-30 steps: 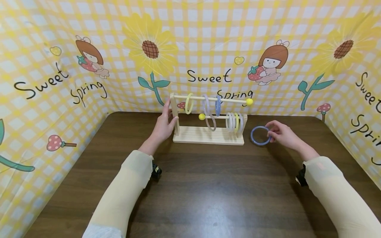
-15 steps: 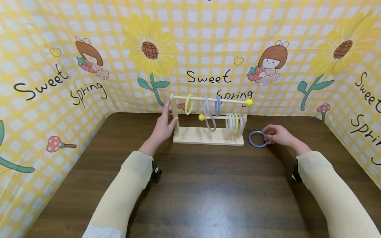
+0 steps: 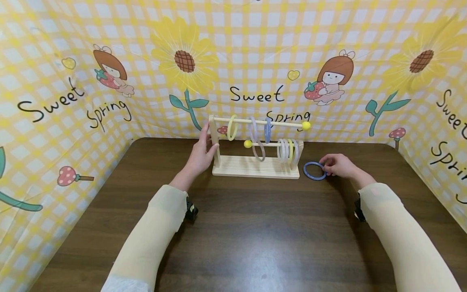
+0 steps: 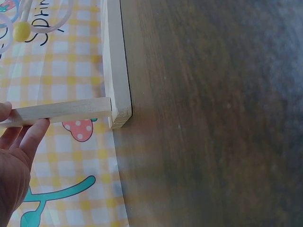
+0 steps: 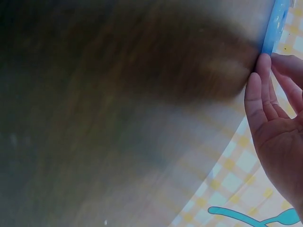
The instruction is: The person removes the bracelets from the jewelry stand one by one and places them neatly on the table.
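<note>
On the table stands a wooden bangle rack point(image 3: 255, 172) with two horizontal rods. My left hand point(image 3: 197, 157) grips its left upright point(image 4: 71, 109) between thumb and fingers. The upper rod point(image 3: 242, 120) carries a yellow bangle point(image 3: 229, 132), a lilac one point(image 3: 251, 130) and a blue one point(image 3: 268, 132). Hanging near the tip of the lower rod is a mauve bangle point(image 3: 263, 154); several white and yellow bangles cluster by the right upright. To the rack's right, my right hand point(image 3: 340, 166) pinches another blue bangle point(image 3: 313, 179) at its right edge, nearly flat close over the table.
A brown wood-grain table point(image 3: 255, 227) spreads in front of the rack. Behind it and at both sides hangs a yellow checked cloth point(image 3: 255, 52) with printed flowers and figures. Yellow balls cap the free ends of the upper rod point(image 3: 306, 125) and lower rod point(image 3: 248, 144).
My right hand has moved left and down with the blue bangle, which has tipped from slanted to nearly flat beside the rack. The left hand has stayed on the upright.
</note>
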A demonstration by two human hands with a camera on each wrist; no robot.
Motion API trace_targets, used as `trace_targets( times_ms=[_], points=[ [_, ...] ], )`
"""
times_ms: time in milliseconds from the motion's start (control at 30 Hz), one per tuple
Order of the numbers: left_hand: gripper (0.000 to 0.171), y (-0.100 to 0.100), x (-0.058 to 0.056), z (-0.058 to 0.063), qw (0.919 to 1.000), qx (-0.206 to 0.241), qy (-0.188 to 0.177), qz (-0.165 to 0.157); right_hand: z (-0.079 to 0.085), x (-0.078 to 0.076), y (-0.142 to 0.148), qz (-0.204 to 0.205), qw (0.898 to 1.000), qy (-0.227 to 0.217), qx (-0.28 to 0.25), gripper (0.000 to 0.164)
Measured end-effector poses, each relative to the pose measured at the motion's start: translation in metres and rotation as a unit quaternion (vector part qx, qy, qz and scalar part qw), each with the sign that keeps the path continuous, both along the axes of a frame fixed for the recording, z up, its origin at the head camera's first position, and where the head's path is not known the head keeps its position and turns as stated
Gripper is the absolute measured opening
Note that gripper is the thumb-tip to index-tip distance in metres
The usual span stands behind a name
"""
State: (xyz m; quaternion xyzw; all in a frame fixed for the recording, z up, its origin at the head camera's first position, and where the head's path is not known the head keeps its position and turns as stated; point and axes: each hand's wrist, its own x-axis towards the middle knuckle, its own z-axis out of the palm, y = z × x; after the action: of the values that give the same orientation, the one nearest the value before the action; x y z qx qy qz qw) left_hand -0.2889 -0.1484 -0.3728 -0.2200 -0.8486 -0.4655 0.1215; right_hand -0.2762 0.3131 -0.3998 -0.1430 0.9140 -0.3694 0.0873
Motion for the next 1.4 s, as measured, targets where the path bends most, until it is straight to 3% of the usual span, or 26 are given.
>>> trace_targets(
  times_ms=[300,633,1100,1400],
  points=[
    [0.076,0.001,-0.001,0.0,1.0,-0.001,-0.003,-0.001,0.004,0.006,0.004,-0.007,1.0,0.014,0.011,0.027],
    [0.076,-0.001,-0.002,0.0,1.0,-0.002,0.004,-0.001,0.035,0.029,0.001,-0.012,0.997,0.074,-0.029,0.034],
    [0.076,0.001,-0.001,-0.001,1.0,-0.005,-0.004,0.007,0.065,0.056,-0.058,0.006,0.975,0.183,-0.128,0.029],
    [0.076,0.001,-0.001,-0.002,0.9999,-0.007,-0.002,0.011,0.075,0.058,-0.091,0.021,0.96,0.216,-0.179,0.028]
  ],
)
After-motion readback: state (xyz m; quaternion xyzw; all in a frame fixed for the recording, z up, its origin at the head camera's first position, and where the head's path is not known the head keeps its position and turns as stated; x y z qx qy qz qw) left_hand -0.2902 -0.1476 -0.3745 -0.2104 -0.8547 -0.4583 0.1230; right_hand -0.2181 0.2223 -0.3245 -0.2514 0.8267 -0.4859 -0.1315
